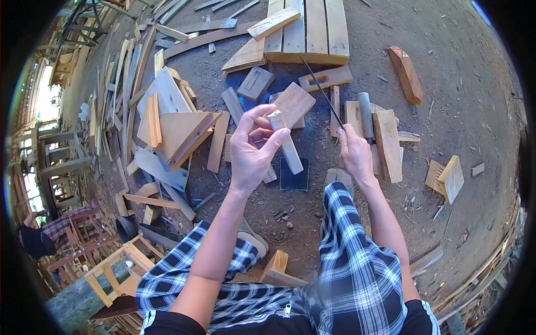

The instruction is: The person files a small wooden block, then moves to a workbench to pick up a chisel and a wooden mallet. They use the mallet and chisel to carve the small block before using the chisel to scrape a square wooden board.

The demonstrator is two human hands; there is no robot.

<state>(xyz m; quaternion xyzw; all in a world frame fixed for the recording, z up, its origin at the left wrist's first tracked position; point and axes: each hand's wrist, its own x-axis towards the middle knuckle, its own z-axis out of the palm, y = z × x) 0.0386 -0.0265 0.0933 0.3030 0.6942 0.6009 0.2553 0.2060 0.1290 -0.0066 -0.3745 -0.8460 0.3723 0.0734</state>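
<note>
My left hand (254, 148) grips a short light wooden piece (287, 146) between thumb and fingers, its length slanting down to the right. A long thin dark metal rod (321, 89) extends up and left from my right hand (356, 151), whose fingers are wrapped round its lower end. The rod stays apart from the wooden piece. Beneath the piece, a dark square mat (294, 174) lies on the ground. Behind my left hand is a flat wooden block (295, 104); a grey cylinder (365, 114) lies close beyond my right hand.
A slatted wooden platform (307, 33) stands ahead, with a slotted wooden block (325, 78) before it. Boards and offcuts (173, 131) pile up at left. A reddish wooden block (406, 75) lies at right. A person (39, 234) is at far left.
</note>
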